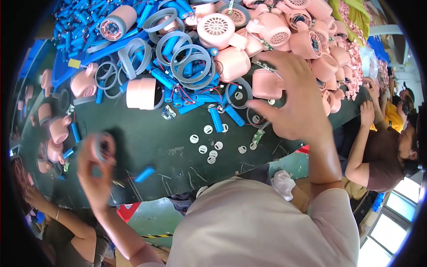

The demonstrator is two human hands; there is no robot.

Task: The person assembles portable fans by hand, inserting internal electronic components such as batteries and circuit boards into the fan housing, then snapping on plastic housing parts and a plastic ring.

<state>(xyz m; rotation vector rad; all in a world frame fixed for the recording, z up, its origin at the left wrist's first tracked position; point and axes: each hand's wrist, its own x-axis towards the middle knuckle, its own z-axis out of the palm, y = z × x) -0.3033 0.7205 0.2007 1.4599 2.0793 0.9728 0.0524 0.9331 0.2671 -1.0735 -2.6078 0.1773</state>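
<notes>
two hands: both belong to the person with the camera, and both are up over the dark green bench (147, 138).
left hand (95, 167): it is blurry. it pinches a small grey ring (101, 147) between thumb and fingers, low on the left side.
right hand (296, 100): the fingers are spread wide and it holds nothing. it hangs just in front of the pile of pink fan shells (307, 40).
nearest to right hand: a pink shell (266, 83) and a small green circuit board (257, 135) with thin wires.
blue battery (145, 174): it lies alone on the bench, near the left hand.
white discs (209, 144): little round pieces lie scattered in the middle of the bench.
grey rings (191, 64): many lie mixed with blue batteries (171, 82) at the back.
other people: one person's arm (362, 147) rests on the right side, and another arm (58, 218) shows at the lower left.
</notes>
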